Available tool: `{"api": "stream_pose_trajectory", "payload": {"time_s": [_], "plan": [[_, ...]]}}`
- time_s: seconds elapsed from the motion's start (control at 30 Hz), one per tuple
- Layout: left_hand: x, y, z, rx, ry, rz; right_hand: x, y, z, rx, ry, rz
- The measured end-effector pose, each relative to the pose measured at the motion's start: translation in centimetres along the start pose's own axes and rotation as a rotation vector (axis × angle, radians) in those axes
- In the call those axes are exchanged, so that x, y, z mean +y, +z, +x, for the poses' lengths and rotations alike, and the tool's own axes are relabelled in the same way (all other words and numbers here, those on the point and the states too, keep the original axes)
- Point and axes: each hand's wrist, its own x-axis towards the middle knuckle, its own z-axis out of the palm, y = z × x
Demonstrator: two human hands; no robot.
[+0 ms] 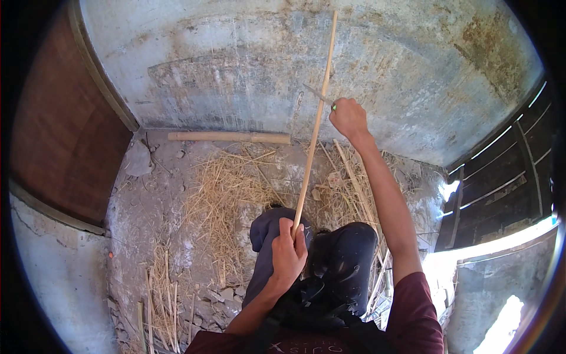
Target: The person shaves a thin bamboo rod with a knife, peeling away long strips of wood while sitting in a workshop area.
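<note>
A long, thin bamboo strip point(313, 139) slants up and away from my lap toward the wall. Its near end is in my left hand point(289, 251), which is closed around it above my knees. My right hand point(349, 118) is stretched far forward, its fingers wrapped round the handle of a knife, of which a bit of green shows. The knife blade point(316, 93) points left and crosses the strip in its upper half. Whether the edge touches the strip, I cannot tell.
A thick bamboo pole point(230, 137) lies along the foot of the stained wall point(236, 65). Straw-like shavings point(221, 183) cover the floor on both sides of my legs. More split strips point(356, 183) lie at right. A brown door point(65, 112) stands left, dark slatted boards point(501, 177) right.
</note>
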Motion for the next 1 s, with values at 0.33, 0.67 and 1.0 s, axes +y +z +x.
{"api": "stream_pose_trajectory", "payload": {"time_s": [0.33, 0.67, 1.0], "plan": [[-0.3, -0.9, 0.0, -0.022, -0.085, -0.197, -4.2, 0.0, -12.7, -0.149, -0.259, -0.1], [0.2, -0.6, -0.4, -0.065, -0.071, -0.049, -6.0, -1.2, -20.8, -0.293, -0.314, -0.068], [-0.3, 0.0, -0.6, -0.002, 0.0, 0.071, -5.9, -0.5, -19.5, -0.252, -0.296, -0.076]]}}
